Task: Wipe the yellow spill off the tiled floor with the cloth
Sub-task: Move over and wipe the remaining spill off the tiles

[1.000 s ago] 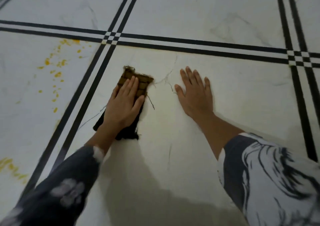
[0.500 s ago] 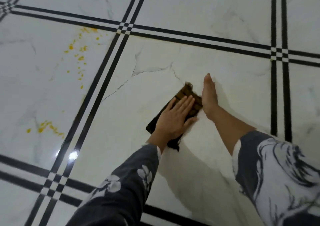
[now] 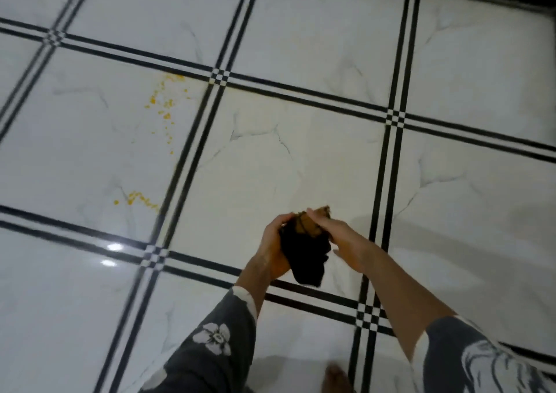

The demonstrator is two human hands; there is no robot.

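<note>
bunching the limp, light cloth (image 3: 304,254) off the floor, left hand (image 3: 272,249) cupped under it, right hand (image 3: 340,239) pinching its top; yellow spill (image 3: 162,106) unwiped.

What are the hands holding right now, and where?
The cloth, bunched off the floor: left hand cups its side, right hand grips its brown upper end.

Both arms extended forward and raised, left hand (image 3: 275,249) cupped palm-up under the cloth (image 3: 305,251), fingers curled around it, right hand (image 3: 341,242) pressed on from the other side, fingers pinched at its top, patterned sleeves pushed back
</note>
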